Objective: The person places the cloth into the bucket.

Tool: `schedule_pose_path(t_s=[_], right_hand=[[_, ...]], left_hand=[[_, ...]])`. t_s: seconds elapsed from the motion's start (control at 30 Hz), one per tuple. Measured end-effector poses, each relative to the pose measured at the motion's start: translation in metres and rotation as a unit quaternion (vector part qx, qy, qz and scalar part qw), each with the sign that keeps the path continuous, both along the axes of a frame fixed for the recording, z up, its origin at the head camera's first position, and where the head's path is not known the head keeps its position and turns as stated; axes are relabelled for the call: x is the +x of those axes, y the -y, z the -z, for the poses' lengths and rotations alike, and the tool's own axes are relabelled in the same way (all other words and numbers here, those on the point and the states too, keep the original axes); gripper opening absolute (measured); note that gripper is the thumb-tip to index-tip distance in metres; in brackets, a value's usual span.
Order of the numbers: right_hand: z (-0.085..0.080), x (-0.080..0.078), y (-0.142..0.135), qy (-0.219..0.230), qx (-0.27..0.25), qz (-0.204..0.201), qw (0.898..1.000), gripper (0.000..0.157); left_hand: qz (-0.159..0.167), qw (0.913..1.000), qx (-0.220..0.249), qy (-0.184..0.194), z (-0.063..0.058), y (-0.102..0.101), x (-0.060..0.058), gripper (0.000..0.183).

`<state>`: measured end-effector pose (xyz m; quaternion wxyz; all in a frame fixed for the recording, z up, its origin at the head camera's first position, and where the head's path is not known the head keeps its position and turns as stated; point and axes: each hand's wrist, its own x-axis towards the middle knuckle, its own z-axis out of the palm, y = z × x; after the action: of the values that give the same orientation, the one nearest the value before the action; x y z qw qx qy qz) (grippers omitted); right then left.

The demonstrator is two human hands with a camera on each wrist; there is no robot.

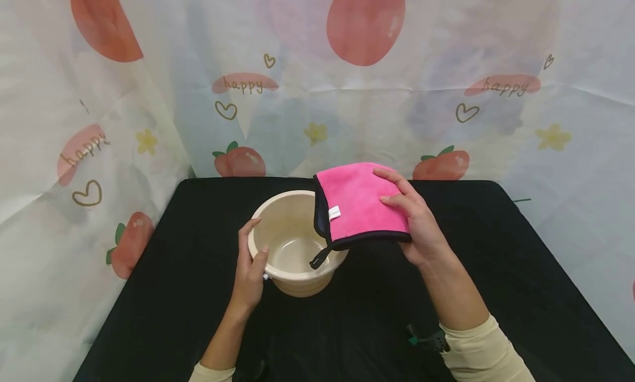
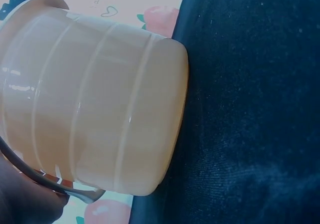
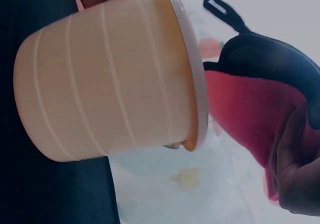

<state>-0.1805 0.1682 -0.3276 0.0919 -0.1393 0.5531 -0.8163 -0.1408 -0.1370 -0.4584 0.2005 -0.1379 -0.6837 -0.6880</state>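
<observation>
A cream bucket (image 1: 300, 285) with ringed sides stands on the black table, its mouth facing up. My left hand (image 1: 250, 266) grips its rim at the left, thumb on the inner side; in the left wrist view a grey handle (image 2: 37, 176) runs beside that hand. With the right hand (image 1: 416, 222) I hold a folded pink cloth (image 1: 359, 205) with black edging, a small white tag and a black hanging loop. The cloth hangs over the right part of the bucket's mouth and hides some of the rim. In the right wrist view, fingers (image 3: 295, 154) curl round the cloth.
The black tabletop (image 1: 163, 294) surrounds the bucket. A white curtain (image 1: 357, 117) with printed peaches, hearts and flowers stands behind the table and along the left. Near the right sleeve lies a dark strap (image 1: 431, 340) with a green bit.
</observation>
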Motion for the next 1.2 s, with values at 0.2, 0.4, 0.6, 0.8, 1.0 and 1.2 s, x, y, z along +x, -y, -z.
schedule_pose_path(t_s=[0.2, 0.4, 0.6, 0.8, 1.0, 1.2], right_hand=[[0.005, 0.000, 0.012, 0.005, 0.037, -0.001, 0.999, 0.044], [0.008, 0.001, 0.024, 0.005, 0.055, -0.023, 0.998, 0.045], [0.009, -0.001, 0.034, -0.007, 0.097, -0.042, 0.994, 0.048], [0.012, -0.002, 0.041, -0.018, 0.138, -0.058, 0.989, 0.054], [0.013, 0.000, 0.045, -0.039, 0.163, -0.085, 0.982, 0.059], [0.014, 0.001, 0.048, -0.057, 0.174, -0.100, 0.978, 0.062]], left_hand=[[-0.007, 0.9999, -0.008, 0.006, -0.001, -0.001, 0.000, 0.058], [-0.009, 0.9997, -0.015, 0.014, -0.001, -0.001, 0.000, 0.057], [-0.010, 0.9997, -0.015, 0.017, -0.001, -0.002, 0.001, 0.058], [-0.011, 0.9997, -0.017, 0.016, 0.000, -0.003, 0.000, 0.059], [-0.010, 0.9998, -0.017, 0.010, 0.002, -0.002, 0.001, 0.057], [-0.009, 0.9998, -0.017, 0.007, 0.001, -0.001, 0.000, 0.057]])
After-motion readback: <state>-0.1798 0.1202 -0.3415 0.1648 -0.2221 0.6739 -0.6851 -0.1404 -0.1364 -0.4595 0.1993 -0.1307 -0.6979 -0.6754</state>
